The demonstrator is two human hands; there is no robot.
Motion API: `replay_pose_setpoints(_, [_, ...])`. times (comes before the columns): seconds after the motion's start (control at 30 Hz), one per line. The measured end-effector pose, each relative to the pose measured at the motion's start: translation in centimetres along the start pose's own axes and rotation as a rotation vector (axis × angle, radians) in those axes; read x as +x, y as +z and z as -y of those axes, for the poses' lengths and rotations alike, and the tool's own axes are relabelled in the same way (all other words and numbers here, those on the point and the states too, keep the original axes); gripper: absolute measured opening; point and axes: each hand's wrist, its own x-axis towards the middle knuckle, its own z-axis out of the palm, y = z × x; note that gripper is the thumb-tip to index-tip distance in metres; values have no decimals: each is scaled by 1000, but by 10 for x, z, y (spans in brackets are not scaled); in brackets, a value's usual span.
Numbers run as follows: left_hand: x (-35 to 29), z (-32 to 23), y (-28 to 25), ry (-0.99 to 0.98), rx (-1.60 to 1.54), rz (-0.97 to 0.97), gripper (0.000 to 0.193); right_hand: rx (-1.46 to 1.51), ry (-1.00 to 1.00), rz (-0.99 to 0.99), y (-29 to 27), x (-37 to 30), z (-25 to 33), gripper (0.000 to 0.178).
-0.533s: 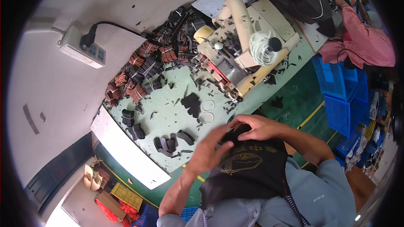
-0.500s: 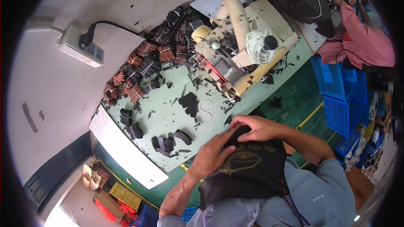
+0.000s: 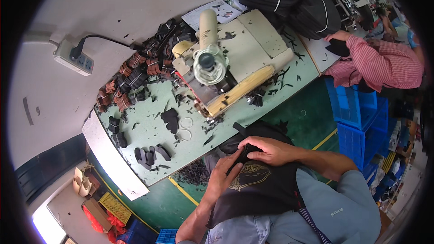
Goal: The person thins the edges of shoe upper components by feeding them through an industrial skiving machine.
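Note:
Over the black apron [image 3: 271, 183] on my lap, my two hands work close together. My right hand [image 3: 271, 150] curls its thumb and fingers around a small dark bundle of black pieces [image 3: 244, 154]. My left hand [image 3: 221, 174] presses its fingers along the other side of it, with the thumb near the apron. The bundle is mostly hidden by my fingers, and its exact kind does not show. Just beyond the hands, a black strip [image 3: 239, 129] sticks out at the table edge.
A beige sewing-type machine [image 3: 253, 36] stands on the pale green table [image 3: 153, 153]. Tied brown and black bundles [image 3: 122, 86] line the wall side. Loose black pieces [image 3: 151, 156] and scraps lie nearer. A co-worker in a pink checked sleeve [image 3: 377, 65] sits by blue crates [image 3: 361, 122].
The view has shifted, so table and machine appear further left and scraps on the floor show beneath the table edge. Both hands stay together on the dark bundle. The co-worker's hand now holds a black piece.

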Motion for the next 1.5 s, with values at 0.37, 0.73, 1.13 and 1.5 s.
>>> replay_pose_setpoints(0.37, [26, -36, 5, -169, -15, -177, 46, 352, -49, -111, -29, 9, -13, 44])
replay_pose_setpoints(0.73, [45, -29, -2, -111, 63, -218, 53, 304, 53, -209, -25, 30, -4, 34])
replay_pose_setpoints(1.13, [36, -32, -21, -174, 35, -44, 43, 138, 20, -154, -27, 29, -6, 41])
replay_pose_setpoints(1.5, [68, -7, -40, -220, -253, -186, 40, 705, 98, -403, -27, 65, -4, 14])
